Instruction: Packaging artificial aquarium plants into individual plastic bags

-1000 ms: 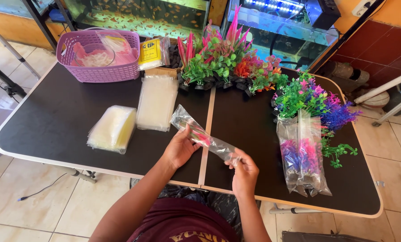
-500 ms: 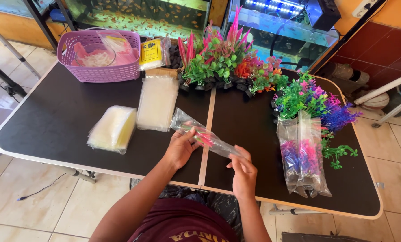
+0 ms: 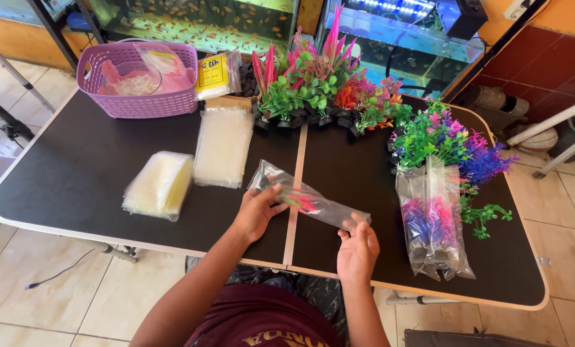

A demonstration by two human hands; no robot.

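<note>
A clear plastic bag [image 3: 306,198] with a pink and green artificial plant inside lies slanted across the middle seam of the black table [image 3: 75,180]. My left hand [image 3: 255,212] grips the bag near its upper left part. My right hand [image 3: 357,247] pinches the bag's lower right end. Both hands rest near the table's front edge.
Two stacks of clear bags [image 3: 160,183] [image 3: 223,144] lie to the left. A purple basket [image 3: 139,80] stands at the back left beside a yellow packet [image 3: 213,74]. Artificial plants [image 3: 319,83] line the back; more plants [image 3: 441,138] and filled bags [image 3: 432,222] lie right.
The bag has stayed between my hands, shifting only slightly. My right hand has closed more on the bag's lower end.
</note>
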